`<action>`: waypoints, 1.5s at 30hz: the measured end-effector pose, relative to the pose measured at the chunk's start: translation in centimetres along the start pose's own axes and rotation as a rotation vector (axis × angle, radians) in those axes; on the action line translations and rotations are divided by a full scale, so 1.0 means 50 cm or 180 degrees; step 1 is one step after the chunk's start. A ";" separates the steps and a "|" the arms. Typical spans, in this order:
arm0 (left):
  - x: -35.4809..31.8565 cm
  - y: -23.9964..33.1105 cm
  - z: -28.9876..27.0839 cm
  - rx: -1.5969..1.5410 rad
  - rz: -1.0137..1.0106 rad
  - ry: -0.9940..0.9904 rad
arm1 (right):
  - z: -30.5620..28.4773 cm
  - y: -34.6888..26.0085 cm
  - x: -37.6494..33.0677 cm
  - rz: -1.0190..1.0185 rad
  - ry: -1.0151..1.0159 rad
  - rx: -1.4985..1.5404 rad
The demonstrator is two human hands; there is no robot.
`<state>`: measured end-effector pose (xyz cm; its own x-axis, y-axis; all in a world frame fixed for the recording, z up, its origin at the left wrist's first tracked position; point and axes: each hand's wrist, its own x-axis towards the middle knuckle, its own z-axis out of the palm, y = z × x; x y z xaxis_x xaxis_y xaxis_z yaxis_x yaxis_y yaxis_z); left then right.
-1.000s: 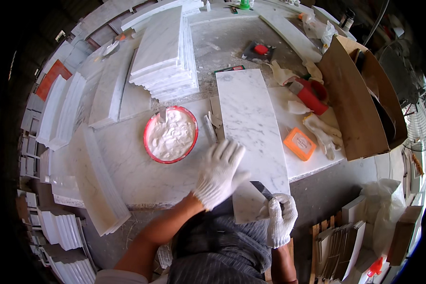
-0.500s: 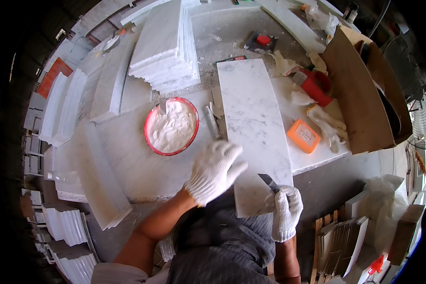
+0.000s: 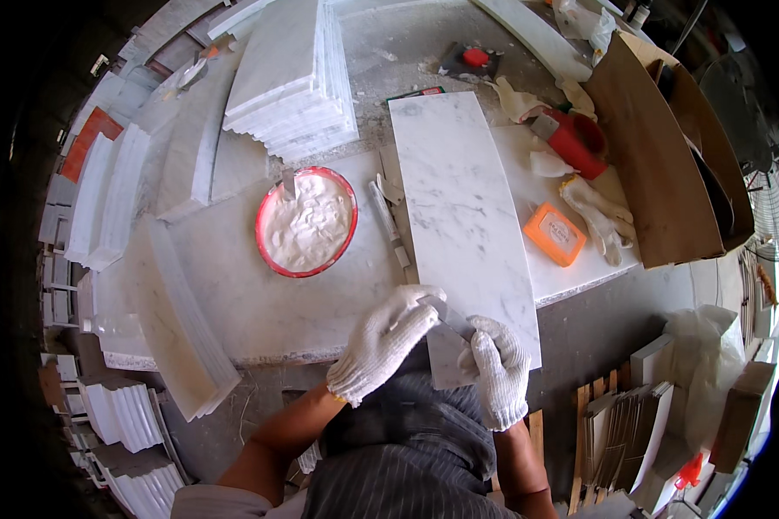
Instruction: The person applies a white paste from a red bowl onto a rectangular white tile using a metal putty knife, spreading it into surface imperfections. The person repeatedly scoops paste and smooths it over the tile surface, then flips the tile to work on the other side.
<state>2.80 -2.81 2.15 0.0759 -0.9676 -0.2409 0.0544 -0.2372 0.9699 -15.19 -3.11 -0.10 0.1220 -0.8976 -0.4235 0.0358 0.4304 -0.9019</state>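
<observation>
Both my hands wear white knitted gloves. My right hand (image 3: 498, 368), low over the near end of a long white marble slab (image 3: 459, 190), is closed round a small putty knife (image 3: 452, 319). The fingers of my left hand (image 3: 388, 333) pinch the other end of its grey blade. The slab's near end reaches past the table edge toward my lap. Left of it stands a red-rimmed bowl (image 3: 257, 227) of white paste (image 3: 312, 227), with a flat metal blade (image 3: 288, 183) stuck in its far side. A thin pen-like tool (image 3: 389, 221) lies between bowl and slab.
Stacked marble slabs (image 3: 277, 60) rise at the back left. Right of the long slab lie an orange box (image 3: 554, 234), loose gloves (image 3: 599, 221) and a red tape dispenser (image 3: 580, 145). A cardboard box (image 3: 632, 147) stands at the table's right end.
My left hand has moved right and slightly down, and its fingers have closed on the putty knife's blade. My right hand has shifted a little left with the knife.
</observation>
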 end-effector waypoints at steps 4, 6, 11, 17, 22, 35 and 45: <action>-0.001 -0.019 0.001 0.0454 0.0069 0.0042 | -0.006 0.013 0.002 -0.0169 -0.0075 -0.0182; -0.003 -0.034 0.004 0.0333 -0.0124 0.0055 | -0.004 0.006 -0.002 -0.0168 -0.0102 -0.0292; -0.021 -0.051 0.009 -0.1105 -0.0694 0.0402 | 0.002 0.031 -0.020 -0.0367 -0.0256 -0.0102; -0.052 -0.063 -0.005 -0.0505 -0.0513 -0.0022 | 0.041 0.049 -0.031 -0.0444 -0.0355 0.0268; -0.070 -0.048 -0.032 0.0735 -0.0400 0.0188 | 0.055 0.054 -0.032 -0.0883 -0.0557 -0.0341; -0.119 -0.036 -0.138 0.1219 -0.0664 0.0215 | 0.096 0.057 -0.049 -0.1199 -0.0969 -0.0528; -0.102 -0.044 -0.152 0.0188 -0.0367 0.0708 | 0.096 0.071 -0.051 -0.0564 -0.1064 -0.0051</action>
<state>9.85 3.31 0.99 0.2900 -0.8925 -0.3455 0.0177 -0.3560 0.9343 -10.62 1.15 -1.83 0.4325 -0.8763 -0.2121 0.0703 0.2673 -0.9610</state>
